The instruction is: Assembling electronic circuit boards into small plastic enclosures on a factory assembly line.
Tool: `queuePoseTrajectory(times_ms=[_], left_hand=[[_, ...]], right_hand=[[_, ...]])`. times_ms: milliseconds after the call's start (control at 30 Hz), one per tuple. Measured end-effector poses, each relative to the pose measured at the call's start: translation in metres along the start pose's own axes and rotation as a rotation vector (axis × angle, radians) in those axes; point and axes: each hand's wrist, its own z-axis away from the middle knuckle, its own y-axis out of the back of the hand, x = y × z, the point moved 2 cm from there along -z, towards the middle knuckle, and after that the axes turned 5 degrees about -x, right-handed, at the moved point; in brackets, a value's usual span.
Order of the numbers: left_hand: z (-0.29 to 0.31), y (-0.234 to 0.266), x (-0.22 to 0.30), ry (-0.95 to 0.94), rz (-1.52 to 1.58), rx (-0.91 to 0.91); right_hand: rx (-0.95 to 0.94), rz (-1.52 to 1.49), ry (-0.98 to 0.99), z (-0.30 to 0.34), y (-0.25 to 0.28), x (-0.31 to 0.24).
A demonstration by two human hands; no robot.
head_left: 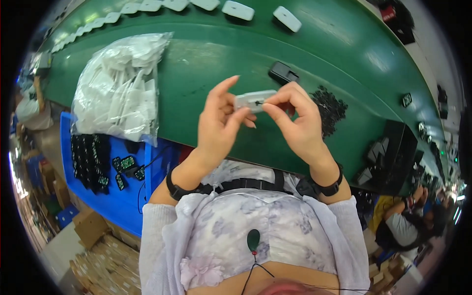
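Note:
My left hand [215, 117] grips a small white plastic casing [250, 99] by its left end, thumb in front, index finger raised. At the casing's right end, my right hand [301, 120] pinches a tiny black part [258, 103] between thumb and forefinger. That part touches or sits just over the casing's face; I cannot tell which. Just beyond my right hand lies a black block-shaped object [283, 73] with a recess. A heap of small black pieces [330, 108] is spread on the green bench [191, 64] to the right of that hand.
A clear bag of white plastic parts [118, 88] lies at left. Below it, a blue bin [105, 209] holds circuit boards [128, 163]. White casings [238, 11] line the far side. A black box [399, 160] with grey pieces stands at right. Other people [405, 228] sit farther off.

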Motion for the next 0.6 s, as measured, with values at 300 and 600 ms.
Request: queuePoseTrajectory(times_ms=[300, 600], left_hand=[[-0.002, 0.006, -0.009, 0.123, 0.009, -0.098], [0.001, -0.003, -0.009, -0.219, -0.337, -0.06]], right_hand=[[0.018, 0.142, 0.08, 0.0, -0.013, 0.009], [0.189, -0.07, -0.03, 0.019, -0.031, 0.017]])
